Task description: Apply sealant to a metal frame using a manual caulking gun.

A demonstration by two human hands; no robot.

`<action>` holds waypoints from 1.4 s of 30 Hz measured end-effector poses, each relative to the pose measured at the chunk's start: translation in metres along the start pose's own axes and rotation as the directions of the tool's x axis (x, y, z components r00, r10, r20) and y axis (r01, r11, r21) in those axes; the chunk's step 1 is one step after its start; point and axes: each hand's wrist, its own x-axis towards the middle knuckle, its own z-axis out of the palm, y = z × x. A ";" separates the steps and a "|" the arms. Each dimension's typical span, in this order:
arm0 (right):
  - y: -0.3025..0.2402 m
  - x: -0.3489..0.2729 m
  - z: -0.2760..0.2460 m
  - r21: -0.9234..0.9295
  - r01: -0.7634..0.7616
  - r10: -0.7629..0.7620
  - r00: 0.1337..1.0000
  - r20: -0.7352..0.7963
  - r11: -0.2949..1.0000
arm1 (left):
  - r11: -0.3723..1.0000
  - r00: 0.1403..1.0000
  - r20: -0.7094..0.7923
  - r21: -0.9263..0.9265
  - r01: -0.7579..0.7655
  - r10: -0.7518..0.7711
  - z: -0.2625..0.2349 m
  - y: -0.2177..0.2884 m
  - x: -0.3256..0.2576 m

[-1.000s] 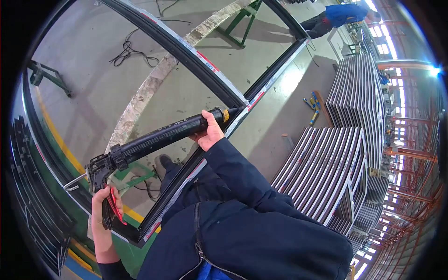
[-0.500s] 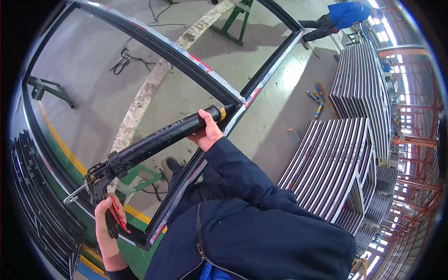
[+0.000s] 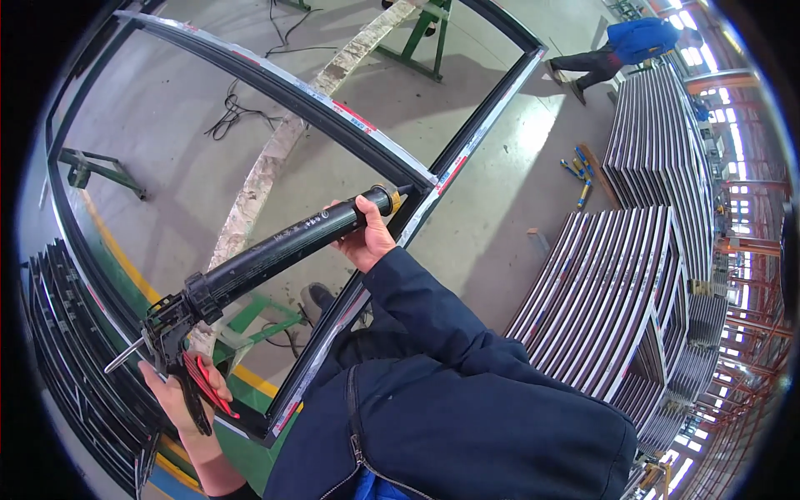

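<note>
A long black caulking gun lies slantwise across the view in both my hands. My right hand is closed round the front of its barrel, thumb on top, just behind the yellowish front ring. At the rear, my left hand is at the black handle, fingers curled at the red trigger and thumb lifted away. A metal rod sticks out behind. The gun's dark nozzle points at the inner corner where a crossbar meets the long rail of the black window frame; contact cannot be made out.
A mottled support beam and green trestles are under the frame. Stacked profiles stand on the right, dark ones at lower left. Cables lie on the floor. A person in blue is at far right.
My left thumb has opened away from the handle, and the gun's rear has shifted slightly left and down. The right hand keeps its hold. The person in blue has moved right, away from the frame.
</note>
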 end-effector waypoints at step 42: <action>-0.066 -0.058 0.066 0.225 -0.492 0.274 0.746 0.607 0.841 | 0.536 0.835 0.126 0.713 -0.452 0.536 0.018 0.125 -0.179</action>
